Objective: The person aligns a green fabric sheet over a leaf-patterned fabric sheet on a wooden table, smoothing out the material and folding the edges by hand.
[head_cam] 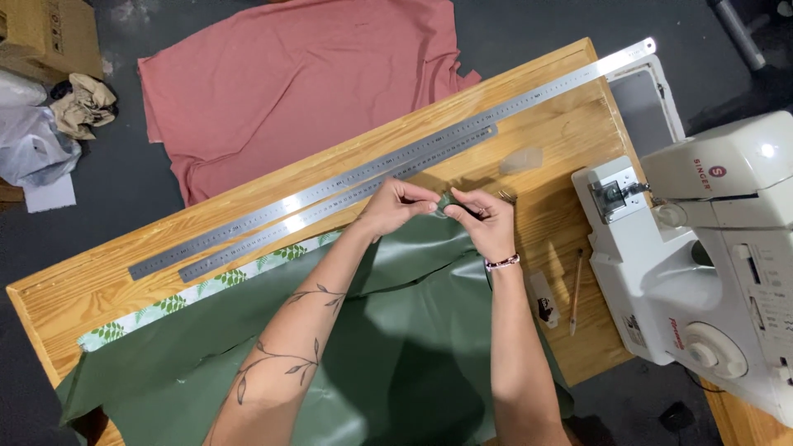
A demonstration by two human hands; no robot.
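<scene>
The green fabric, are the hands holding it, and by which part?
Yes. Both the left hand and the right hand pinch the green fabric at its far corner, fingertips close together beside the metal rulers.

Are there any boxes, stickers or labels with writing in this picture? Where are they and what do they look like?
Cardboard box: top left, on the floor, brown and blocky.
Round badge: on the white sewing machine at right, small and red.
Red lettering: low on the machine's front, beside its dial.
Small tag: on the wooden table near the pencil, narrow, white with a dark mark.
No screens.
</scene>
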